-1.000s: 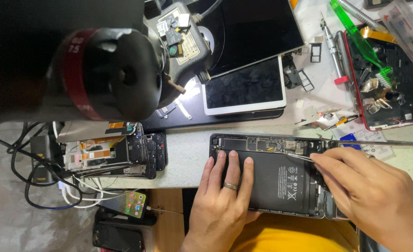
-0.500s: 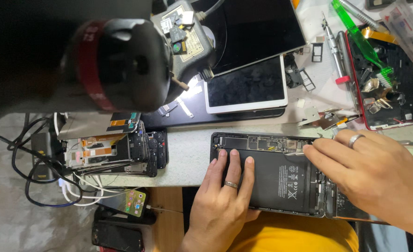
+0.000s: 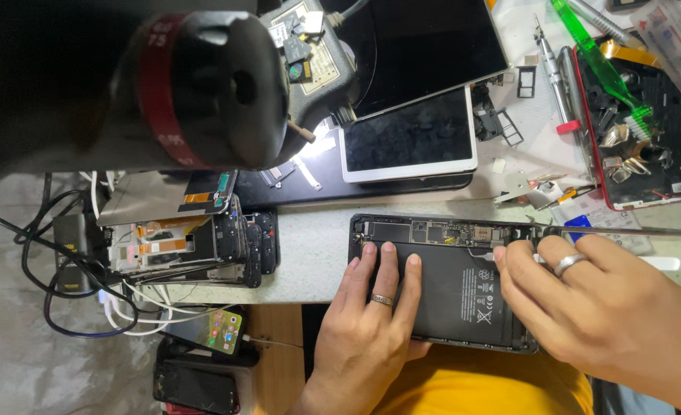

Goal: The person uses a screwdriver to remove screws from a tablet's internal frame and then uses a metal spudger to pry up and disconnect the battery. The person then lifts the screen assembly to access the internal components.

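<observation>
Far to the left of both your hands, a bundle of black and white cables [image 3: 71, 292] hangs off the bench edge, and a stack of opened phone bodies [image 3: 194, 242] sits beside it. A phone with a lit screen [image 3: 216, 330] lies below that stack. Above, the dark microscope head with a red band [image 3: 194, 92] fills the upper left of the view.

Your left hand [image 3: 375, 323] lies flat, palm down, on the opened tablet [image 3: 440, 280]. Its fingers are spread and extended over the left half of the black battery; it presses the unit down and grips nothing. A ring shows on one finger.

The tablet lies directly under both hands, with its long axis running left to right along the bench edge. The circuit board strip runs along its far edge, just beyond your left fingertips.

Your right hand [image 3: 602, 307] rests over the right end of the tablet, fingers curled toward the board strip. A thin metal tool [image 3: 632, 231] extends rightward from the fingers; whether they are pinching it cannot be told from this view. This hand is the nearer one to the board's right end.

Beyond your right hand lie a white-framed tablet [image 3: 409, 142], a green brush [image 3: 602, 61] and a red-edged parts tray [image 3: 640, 115].
</observation>
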